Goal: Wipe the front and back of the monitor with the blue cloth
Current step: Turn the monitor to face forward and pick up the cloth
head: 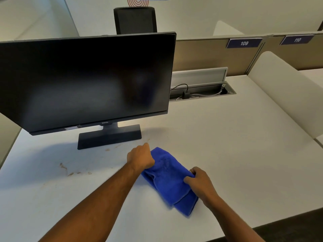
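A black monitor (pixel 87 81) stands on its flat black base (pixel 109 137) at the left of the white desk (pixel 236 137), its dark screen facing me. In front of it a folded blue cloth (pixel 167 179) lies on the desk. My left hand (pixel 140 158) grips the cloth's left edge with closed fingers. My right hand (pixel 199 184) pinches the cloth's right edge. The back of the monitor is hidden.
An open cable tray (pixel 201 93) with plugs and wires sits in the desk behind the monitor's right side. Brown smudges (pixel 70 170) mark the desk at the left. A beige partition (pixel 209 56) with labels 109 and 110 runs along the back. A black chair (pixel 135 20) stands beyond it.
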Demonstrator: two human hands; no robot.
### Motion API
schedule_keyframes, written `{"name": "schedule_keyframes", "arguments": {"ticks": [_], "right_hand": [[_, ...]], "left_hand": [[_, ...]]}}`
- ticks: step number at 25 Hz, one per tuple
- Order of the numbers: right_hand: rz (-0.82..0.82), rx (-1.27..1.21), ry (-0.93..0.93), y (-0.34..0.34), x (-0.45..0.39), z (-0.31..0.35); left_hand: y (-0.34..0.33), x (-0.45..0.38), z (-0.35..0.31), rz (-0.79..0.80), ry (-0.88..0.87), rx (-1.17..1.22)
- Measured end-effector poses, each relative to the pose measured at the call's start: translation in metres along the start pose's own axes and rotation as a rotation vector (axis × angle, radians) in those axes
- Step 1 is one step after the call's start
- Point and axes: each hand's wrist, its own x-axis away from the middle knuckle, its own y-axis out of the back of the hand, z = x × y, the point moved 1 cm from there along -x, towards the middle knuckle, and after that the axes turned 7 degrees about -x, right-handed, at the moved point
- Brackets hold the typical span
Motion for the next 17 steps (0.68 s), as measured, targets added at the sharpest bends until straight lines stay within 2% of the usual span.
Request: {"name": "schedule_keyframes", "arguments": {"ticks": [2,4,5,6,7,9,10,12,13,15,17], "right_hand": [[-0.079,-0.105,0.074,0.006,0.008,0.014],[-0.166,-0.151,0.223,0.014,0.02,0.04],[-0.205,-0.118,0.332,0.017,0.025,0.054],[-0.244,-0.026,0.47,0.02,0.032,0.068],[-0.282,0.115,0.645,0.02,0.037,0.079],[-0.324,0.434,0.964,0.013,0.046,0.089],[-0.3,0.56,1.052,0.006,0.049,0.088],[-0.113,0.702,1.059,-0.013,0.051,0.073],[-0.006,0.715,0.984,-0.022,0.051,0.065],[0.167,0.629,0.724,-0.034,0.046,0.049],[0.073,0.582,0.676,-0.042,0.029,0.041]], "left_hand": [[-0.008,0.008,-0.009,-0.04,0.012,-0.011],[-0.011,0.011,-0.027,-0.019,0.003,0.239],[-0.001,0.024,-0.029,0.149,-0.029,0.517],[0.007,0.023,-0.038,0.307,0.19,0.68],[0.01,0.027,-0.037,0.262,0.301,1.197],[0.025,0.013,-0.053,0.435,0.251,1.697],[0.02,0.008,-0.047,0.431,0.202,1.573],[0.008,0.007,-0.035,0.336,0.183,1.384],[-0.003,0.006,-0.029,0.3,0.204,1.246],[-0.028,-0.001,-0.023,0.17,0.131,0.914],[-0.038,-0.002,-0.015,0.075,0.131,0.743]]}}
